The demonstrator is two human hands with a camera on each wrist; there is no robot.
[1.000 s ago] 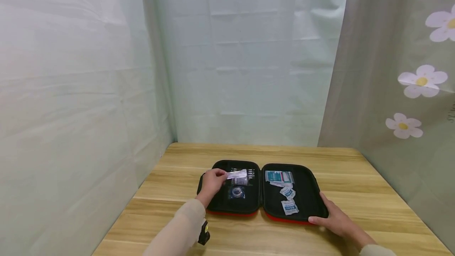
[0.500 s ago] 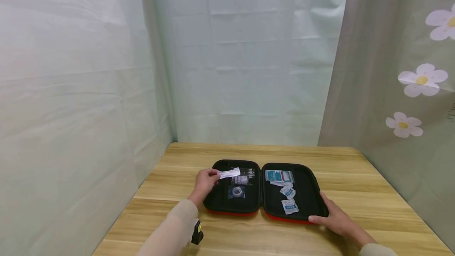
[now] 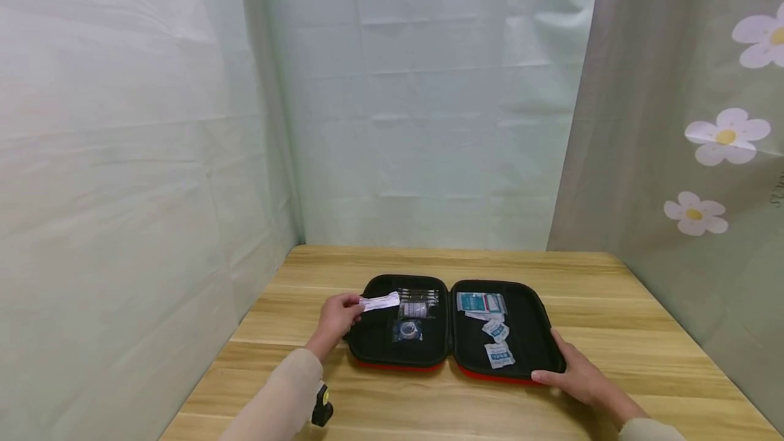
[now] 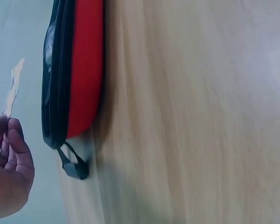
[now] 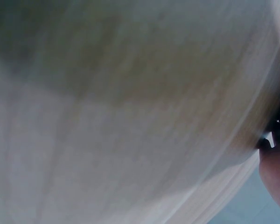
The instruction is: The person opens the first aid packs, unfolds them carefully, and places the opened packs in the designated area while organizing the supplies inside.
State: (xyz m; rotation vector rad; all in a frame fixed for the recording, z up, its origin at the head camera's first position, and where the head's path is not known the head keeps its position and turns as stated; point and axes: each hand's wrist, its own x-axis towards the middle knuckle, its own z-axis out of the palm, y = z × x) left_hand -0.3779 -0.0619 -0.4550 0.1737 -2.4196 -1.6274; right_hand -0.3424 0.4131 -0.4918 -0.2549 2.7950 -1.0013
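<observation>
An unfolded black-lined, red-shelled zip case (image 3: pixel 422 357) with first-aid supplies lies on the table. Over its left half, my left hand (image 3: pixel 338 318) pinches one end of a narrow white printed packet (image 3: pixel 381 302) between thumb and fingers. In the left wrist view the packet (image 4: pixel 14 88) sticks up from the fingertips of that hand (image 4: pixel 11 163), beside the case's edge (image 4: pixel 86 70). My right hand (image 3: pixel 578 374) holds the near right corner of the case, thumb along the front edge and fingers at the side. Only part of this hand (image 5: pixel 275 177) shows in the right wrist view.
In the left half lie several swab-like sticks (image 3: pixel 422 293), a clear bag (image 3: pixel 414 309) and a bagged ring-shaped roll (image 3: pixel 407 331). The right half bears teal-and-white packets (image 3: pixel 480 303) and small white sachets (image 3: pixel 499 355). Curtains (image 3: pixel 429 121) hang around the wooden table (image 3: pixel 465 407).
My left hand has drawn leftward with the white packet, away from the sticks toward the case's left edge. The right hand has stayed at the case's corner.
</observation>
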